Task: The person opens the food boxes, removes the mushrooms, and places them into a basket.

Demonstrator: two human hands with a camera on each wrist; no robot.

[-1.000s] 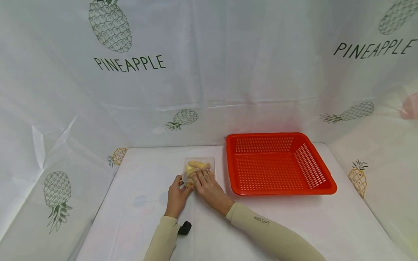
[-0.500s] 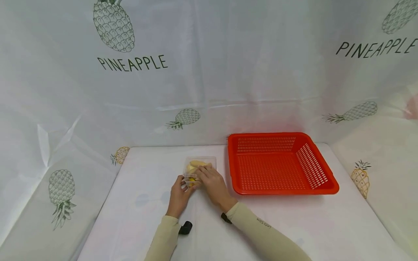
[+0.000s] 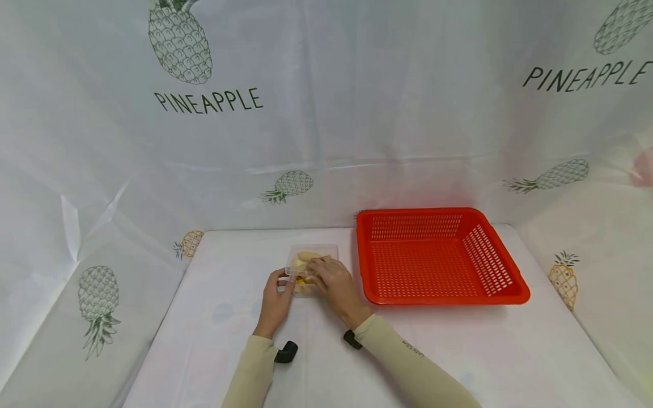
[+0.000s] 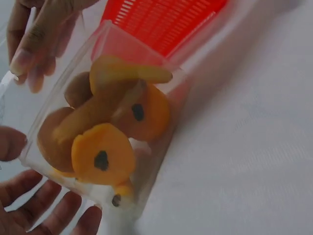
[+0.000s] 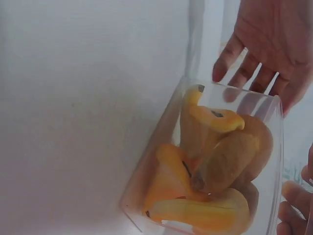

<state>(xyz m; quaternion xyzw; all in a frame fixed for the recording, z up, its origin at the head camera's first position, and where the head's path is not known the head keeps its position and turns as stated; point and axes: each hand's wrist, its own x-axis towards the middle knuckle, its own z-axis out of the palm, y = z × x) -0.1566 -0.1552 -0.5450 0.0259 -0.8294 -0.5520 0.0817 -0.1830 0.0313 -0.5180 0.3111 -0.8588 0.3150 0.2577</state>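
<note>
A clear plastic box (image 3: 305, 290) of yellow-orange and brown toy fruit or vegetables stands on the white-covered table. Pale yellow pieces (image 3: 308, 256) show through its top part, which looks like a clear lid (image 3: 329, 249). My left hand (image 3: 274, 303) is at the box's left front corner; in the left wrist view its fingers (image 4: 36, 198) spread against the wall, fairly straight. My right hand (image 3: 339, 289) reaches over the front of the top with bent fingers. From the left wrist, that hand (image 4: 41, 36) seems to pinch a thin clear edge above the rim. The right wrist view cuts most of it off.
A red perforated plastic basket (image 3: 415, 266) stands to the right of the box, near the back of the table. Behind and at the sides hang white sheets (image 3: 326, 124) printed with pineapples. Black wrist mounts (image 3: 287, 352) sit on both forearms.
The front edge of the clear top has shifted back, so more of the box's front and contents shows. My right hand has moved slightly right; my left hand has edged up along the corner.
</note>
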